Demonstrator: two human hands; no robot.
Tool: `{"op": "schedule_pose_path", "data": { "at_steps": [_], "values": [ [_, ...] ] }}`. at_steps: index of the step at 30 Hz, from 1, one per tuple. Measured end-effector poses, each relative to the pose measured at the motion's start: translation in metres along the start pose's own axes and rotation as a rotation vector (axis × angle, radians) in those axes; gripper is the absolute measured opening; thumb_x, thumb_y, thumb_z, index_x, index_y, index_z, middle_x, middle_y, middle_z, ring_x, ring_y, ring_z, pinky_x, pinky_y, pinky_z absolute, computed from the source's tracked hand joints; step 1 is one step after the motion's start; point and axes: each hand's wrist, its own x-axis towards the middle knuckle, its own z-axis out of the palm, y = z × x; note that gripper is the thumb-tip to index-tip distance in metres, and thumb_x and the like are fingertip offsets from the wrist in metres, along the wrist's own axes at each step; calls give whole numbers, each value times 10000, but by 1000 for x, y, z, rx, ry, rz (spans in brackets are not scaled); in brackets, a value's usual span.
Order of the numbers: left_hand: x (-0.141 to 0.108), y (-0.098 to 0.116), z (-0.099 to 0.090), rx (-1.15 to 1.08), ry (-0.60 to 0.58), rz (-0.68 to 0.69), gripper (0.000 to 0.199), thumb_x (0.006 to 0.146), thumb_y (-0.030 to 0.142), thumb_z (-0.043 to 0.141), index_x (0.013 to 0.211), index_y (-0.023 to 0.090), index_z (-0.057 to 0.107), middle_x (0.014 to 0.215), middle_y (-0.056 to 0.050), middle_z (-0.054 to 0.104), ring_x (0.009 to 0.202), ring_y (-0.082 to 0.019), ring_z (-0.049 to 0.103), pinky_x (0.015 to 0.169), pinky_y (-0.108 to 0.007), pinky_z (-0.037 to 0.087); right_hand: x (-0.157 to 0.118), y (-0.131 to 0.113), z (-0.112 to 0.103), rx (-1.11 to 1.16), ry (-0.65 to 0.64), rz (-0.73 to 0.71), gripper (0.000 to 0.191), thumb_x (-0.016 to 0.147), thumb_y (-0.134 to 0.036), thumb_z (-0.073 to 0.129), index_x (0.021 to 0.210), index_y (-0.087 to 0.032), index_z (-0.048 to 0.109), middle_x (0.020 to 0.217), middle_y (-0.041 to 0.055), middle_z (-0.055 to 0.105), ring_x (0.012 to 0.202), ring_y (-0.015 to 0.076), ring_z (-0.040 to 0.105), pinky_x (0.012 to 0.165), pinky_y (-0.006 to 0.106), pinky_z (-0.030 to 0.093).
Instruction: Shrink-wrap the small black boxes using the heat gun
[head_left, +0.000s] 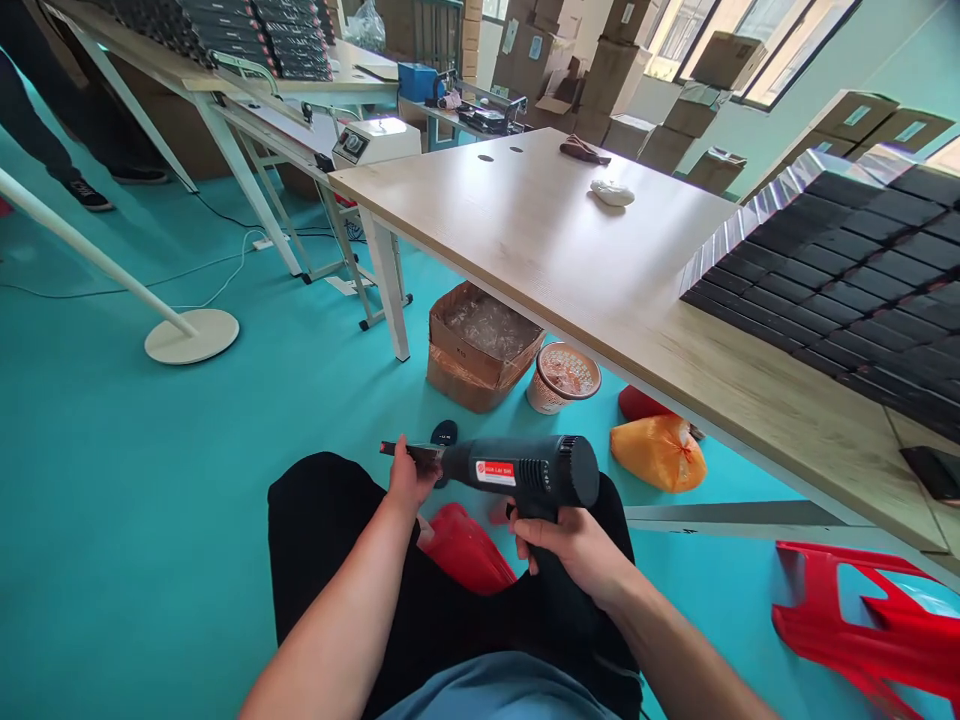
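Observation:
A dark heat gun [536, 470] with a red and white label lies sideways above my lap, its nozzle pointing left. My right hand [559, 545] is wrapped round its handle. At the nozzle end, my left hand [411, 480] grips a thin dark item [388, 449] with a reddish tip; most of it is hidden by the fingers and too small to name. The nozzle is close beside my left fingers.
A wooden table [525, 230] runs across the right, bearing stacked black boxes [847, 270] and a white lump [613, 193]. Below it are a cardboard box [469, 375], a wastebasket [551, 395] and an orange bag [660, 455]. A red stool [862, 630] stands lower right.

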Motion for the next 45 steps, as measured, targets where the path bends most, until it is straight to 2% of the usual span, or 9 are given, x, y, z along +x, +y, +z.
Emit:
{"op": "schedule_pose_path", "data": {
  "at_steps": [3,7,12,16,20,25,33,38,45],
  "values": [
    [3,0,-3,15,-42,12,345,1036,460,450,1168,187,616,871,-74,715,737,-223,716,743,-417,618,-2,-1,-3,-35,79,7,373,773,-435,774,968,-151,632,722,24,621,629,168,553,559,304,470],
    [3,-1,-1,-24,-94,13,393,1036,483,428,1164,168,625,876,-95,714,765,-234,727,757,-404,621,-4,-1,-5,-32,-36,42,326,777,-424,774,902,-156,636,734,29,618,637,172,559,564,308,470],
    [-6,0,8,-66,-74,-8,432,1039,512,396,1227,176,590,918,-115,719,821,-270,735,728,-436,630,0,3,-7,-11,164,-19,393,753,-448,796,969,-156,646,778,34,623,657,175,557,558,309,477],
    [-12,1,11,-74,-135,24,422,1052,468,356,1216,178,616,854,-93,704,781,-252,724,690,-403,622,2,2,-11,-40,-2,-13,329,808,-412,758,979,-147,663,834,50,637,676,172,564,570,311,485],
    [-12,2,10,-72,-153,30,467,1051,489,338,1220,161,625,896,-119,719,849,-291,732,737,-457,621,6,-7,-15,-50,110,-66,367,793,-437,779,988,-154,649,773,29,609,703,182,564,572,301,480],
    [-11,0,10,-102,-154,58,437,1053,471,359,1146,171,662,802,-87,706,757,-258,722,701,-404,608,3,-13,-13,-40,-64,9,343,778,-437,785,918,-160,639,747,35,623,638,176,554,558,313,470],
    [-10,-1,6,-126,-189,74,468,1027,523,390,1083,171,692,830,-100,719,813,-280,718,797,-434,590,2,4,9,-49,-102,-47,297,856,-448,732,823,-169,635,696,35,600,657,183,541,605,329,477],
    [-14,1,8,-172,-135,118,418,1042,507,378,1019,183,640,888,-96,725,841,-277,730,754,-427,598,0,5,-4,-9,155,-47,400,789,-486,798,968,-160,651,756,40,628,656,186,543,583,327,475],
    [-19,0,14,-204,-159,107,477,1040,532,367,1220,168,615,939,-131,725,911,-297,733,790,-439,604,-2,8,-5,3,83,-86,360,832,-452,783,999,-164,647,788,34,615,688,183,549,604,323,483]
  ]
}}
